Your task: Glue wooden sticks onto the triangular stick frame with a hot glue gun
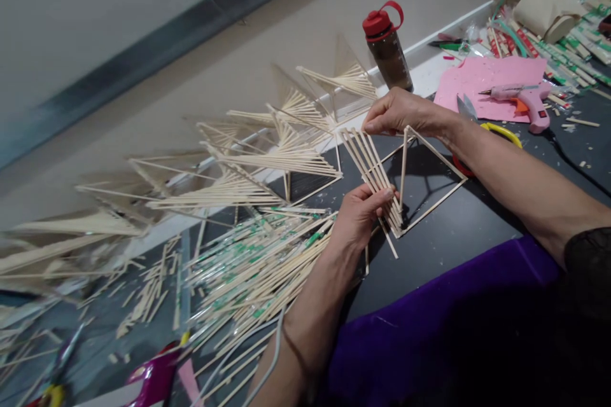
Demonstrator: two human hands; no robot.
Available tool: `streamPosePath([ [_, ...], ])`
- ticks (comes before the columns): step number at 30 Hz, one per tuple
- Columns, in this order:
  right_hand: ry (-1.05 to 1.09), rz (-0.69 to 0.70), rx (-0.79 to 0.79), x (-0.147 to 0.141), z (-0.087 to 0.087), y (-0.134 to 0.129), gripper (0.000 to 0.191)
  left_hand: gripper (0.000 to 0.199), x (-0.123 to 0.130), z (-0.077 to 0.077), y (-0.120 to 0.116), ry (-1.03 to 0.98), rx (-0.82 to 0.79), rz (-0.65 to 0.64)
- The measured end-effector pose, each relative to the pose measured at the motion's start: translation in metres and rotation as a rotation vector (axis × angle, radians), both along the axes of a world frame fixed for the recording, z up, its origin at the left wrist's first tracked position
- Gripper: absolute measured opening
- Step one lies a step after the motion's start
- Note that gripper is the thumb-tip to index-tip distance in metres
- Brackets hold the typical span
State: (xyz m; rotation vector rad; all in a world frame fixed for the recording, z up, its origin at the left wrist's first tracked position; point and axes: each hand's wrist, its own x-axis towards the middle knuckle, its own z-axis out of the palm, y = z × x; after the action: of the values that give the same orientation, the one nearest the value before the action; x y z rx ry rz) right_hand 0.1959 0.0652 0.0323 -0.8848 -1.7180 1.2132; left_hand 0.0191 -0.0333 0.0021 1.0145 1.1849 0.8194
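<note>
My left hand (360,219) is closed around the lower part of a row of thin, pale wooden sticks (375,162), its thumb pressed across them. These fanned sticks belong to a frame with a triangular side of single sticks (436,203), tilted over the dark tabletop. At the top of the row, my right hand (398,113) pinches the upper end of the outermost stick; its fingertips partly hide that end. Below my left hand, one stick pokes out past the others. More loose sticks in clear, green-printed wrappers (258,261) lie left of my left forearm.
Several similar stick frames (281,162) stand along the wall. Behind my right hand is a dark bottle with a red lid (389,54). A pink glue gun (522,102) lies on a pink sheet (477,73), beside yellow-handled scissors (501,133). A purple cloth (429,305) covers the near edge.
</note>
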Motion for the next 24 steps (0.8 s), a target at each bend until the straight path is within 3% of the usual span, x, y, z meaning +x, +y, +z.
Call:
streamPosePath([
  [12, 0.024, 0.007, -0.065, 0.0037, 0.0005, -0.0044, 0.021, 0.031, -0.0015, -0.003, 0.0018, -0.021, -0.022, -0.003],
  [24, 0.052, 0.015, -0.083, 0.004, -0.0002, -0.0035, 0.009, 0.03, -0.0036, -0.007, 0.0033, -0.034, -0.029, -0.006],
])
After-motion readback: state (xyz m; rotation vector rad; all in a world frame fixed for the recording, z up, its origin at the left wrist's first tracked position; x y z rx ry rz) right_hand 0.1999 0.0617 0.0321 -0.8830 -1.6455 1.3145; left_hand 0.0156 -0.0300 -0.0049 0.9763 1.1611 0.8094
